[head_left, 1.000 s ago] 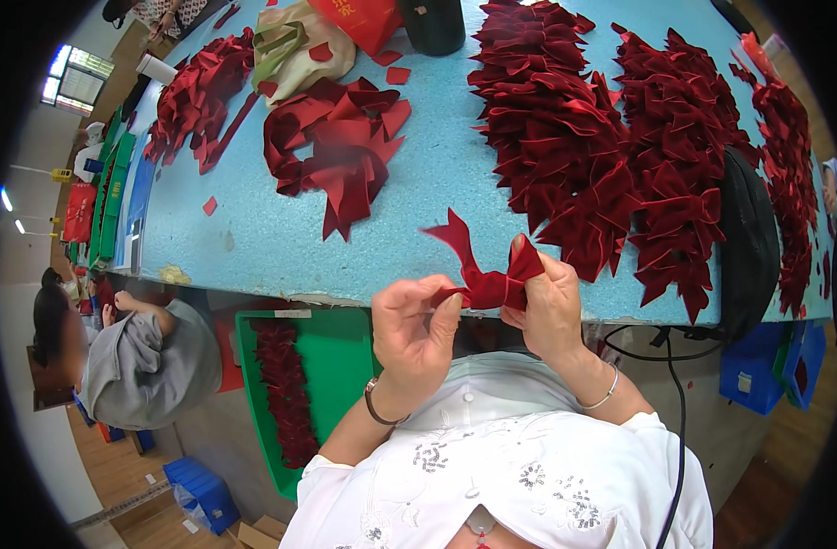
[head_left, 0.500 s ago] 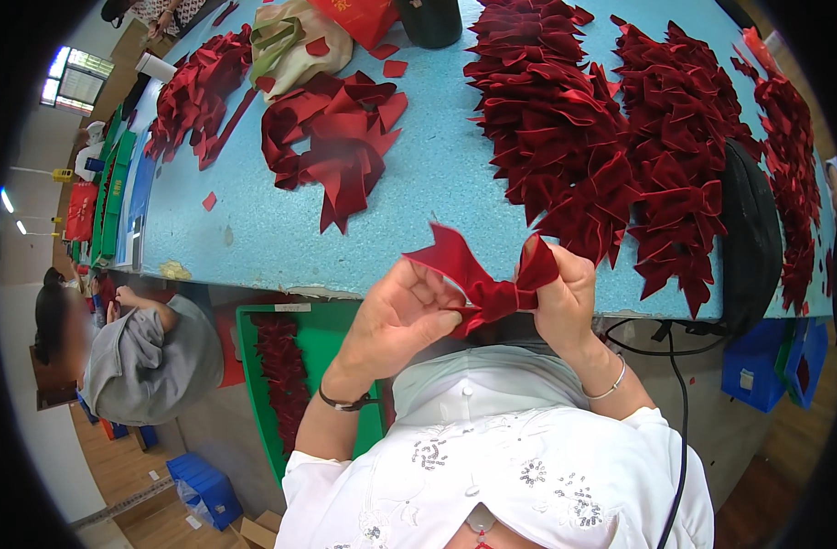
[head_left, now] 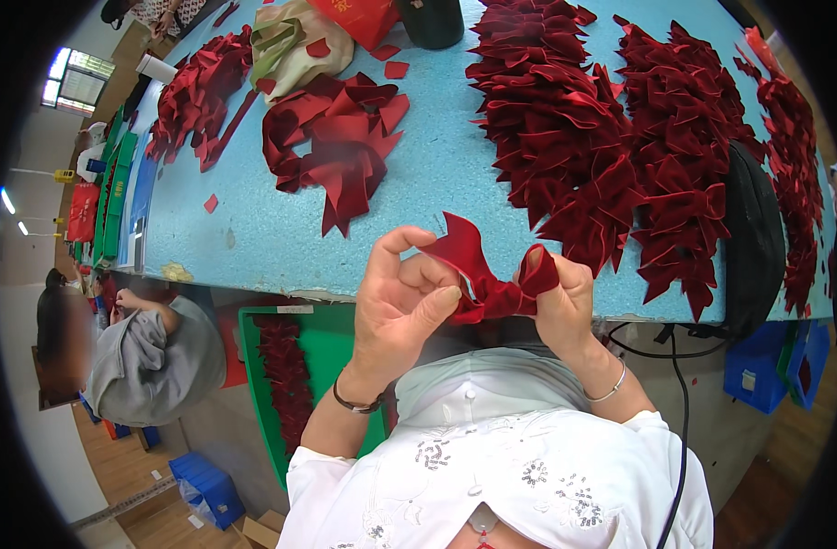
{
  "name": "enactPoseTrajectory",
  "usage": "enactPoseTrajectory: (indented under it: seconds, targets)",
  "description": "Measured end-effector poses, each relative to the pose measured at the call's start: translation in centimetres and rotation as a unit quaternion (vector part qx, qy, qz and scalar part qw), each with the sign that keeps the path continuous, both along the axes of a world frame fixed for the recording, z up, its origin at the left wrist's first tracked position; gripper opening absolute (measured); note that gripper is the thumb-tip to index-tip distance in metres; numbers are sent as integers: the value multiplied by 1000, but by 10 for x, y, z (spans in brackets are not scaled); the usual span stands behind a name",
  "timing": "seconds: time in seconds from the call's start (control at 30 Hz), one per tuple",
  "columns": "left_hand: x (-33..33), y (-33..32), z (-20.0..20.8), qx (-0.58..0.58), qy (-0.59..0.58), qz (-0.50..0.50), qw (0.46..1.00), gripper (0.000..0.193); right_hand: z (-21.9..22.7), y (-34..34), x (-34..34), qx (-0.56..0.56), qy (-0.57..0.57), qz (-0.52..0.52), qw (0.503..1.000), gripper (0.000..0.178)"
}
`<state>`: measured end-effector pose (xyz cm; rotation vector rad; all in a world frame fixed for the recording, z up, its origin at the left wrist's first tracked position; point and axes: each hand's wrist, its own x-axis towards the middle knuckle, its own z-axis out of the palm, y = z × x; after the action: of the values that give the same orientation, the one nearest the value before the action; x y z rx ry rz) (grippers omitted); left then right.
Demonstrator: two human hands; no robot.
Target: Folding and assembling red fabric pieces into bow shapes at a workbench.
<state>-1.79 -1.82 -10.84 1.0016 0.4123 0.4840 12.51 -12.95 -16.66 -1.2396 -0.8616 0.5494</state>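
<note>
Between my hands, just off the table's near edge, is a dark red velvet ribbon bow (head_left: 497,298) with a knotted middle. My right hand (head_left: 565,297) is closed on its right loop, the thumb inside the loop. My left hand (head_left: 405,291) pinches the left part of the ribbon; its index finger lies bent against the upright ribbon tail. Behind the bow, a loose pile of cut red ribbon (head_left: 341,146) lies on the blue table (head_left: 254,247). Long rows of finished red bows (head_left: 565,137) lie to the right of it.
Beside my left forearm stands a green bin (head_left: 336,339) with red bows inside. A black bag (head_left: 752,238) and a hanging black cable (head_left: 679,403) are at the right. A cloth bag (head_left: 300,41) and a dark cup (head_left: 432,23) stand far back. A person in grey (head_left: 158,366) sits at the left.
My left hand has risen slightly, its index finger lifting against the ribbon tail, which now stands more upright. The right hand still grips the right loop, almost in place.
</note>
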Motion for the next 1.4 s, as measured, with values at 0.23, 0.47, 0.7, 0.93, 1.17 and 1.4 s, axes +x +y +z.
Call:
enactPoseTrajectory:
  seconds: [0.23, 0.47, 0.7, 0.93, 1.17, 1.4]
  targets:
    - [-1, 6, -9, -23, -13, -9, 1000, 36, -2, 3, -4, -21, 130, 34, 991, 43]
    - [6, 1, -15, -73, -80, -20, 994, 35, -3, 5, -1, -1, 187, 32, 982, 42]
    - [15, -13, -12, 163, -26, 76, 983, 43, 1, 5, -6, 4, 154, 6, 988, 41]
    - [20, -25, -32, 212, -44, 194, 957, 43, 10, 6, -11, 12, 88, -29, 996, 41]
    - [21, -26, -36, 368, 14, 163, 915, 30, 8, 5, -8, 16, 66, -68, 995, 41]
    - [29, -32, -43, 309, -59, 254, 914, 29, 11, 6, -14, 6, 136, -42, 990, 42]
